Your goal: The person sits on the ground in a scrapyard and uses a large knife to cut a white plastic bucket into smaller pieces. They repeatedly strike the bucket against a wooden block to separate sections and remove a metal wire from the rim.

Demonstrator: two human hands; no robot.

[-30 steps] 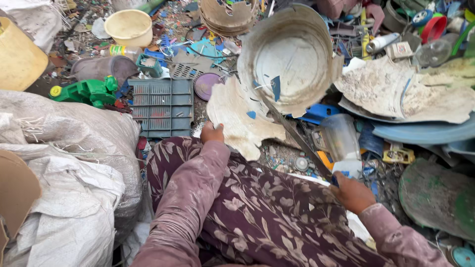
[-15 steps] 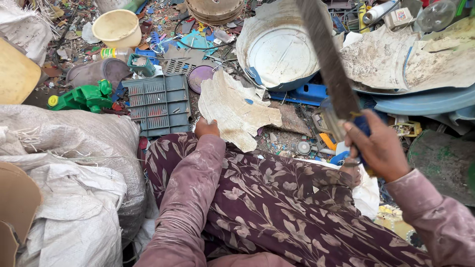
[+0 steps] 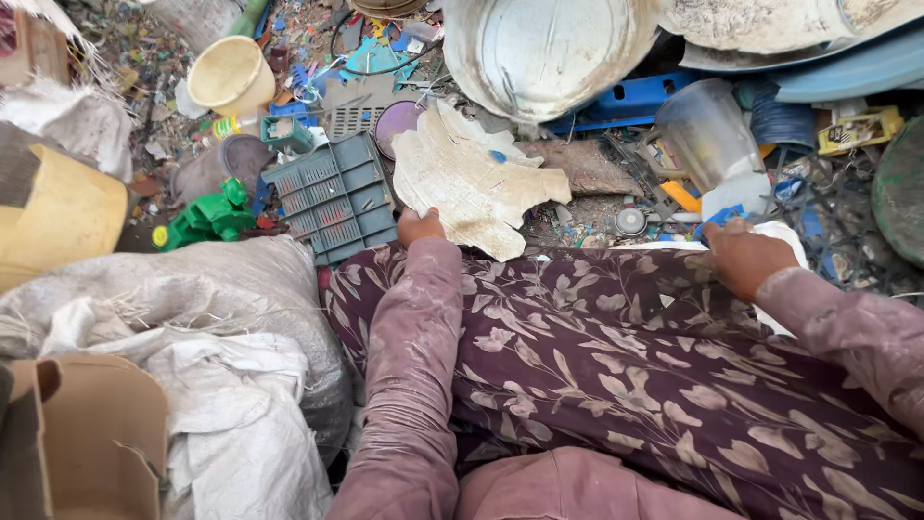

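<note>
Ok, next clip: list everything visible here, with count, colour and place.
broken plastic sheet: one, dirty cream, centre, held at its near edge
slatted crate: one, grey-blue, left of the sheet
toy vehicle: one, green, left of the crate
bucket: one, pale yellow, upper left
metal basin: one, grey, top centre
clear jug: one, translucent, upper right
woven sacks: several, off-white, lower left
cardboard box: one, brown, bottom left
left hand: grips the sheet
right hand: rests among scraps at right; what it holds, if anything, cannot be told
</note>
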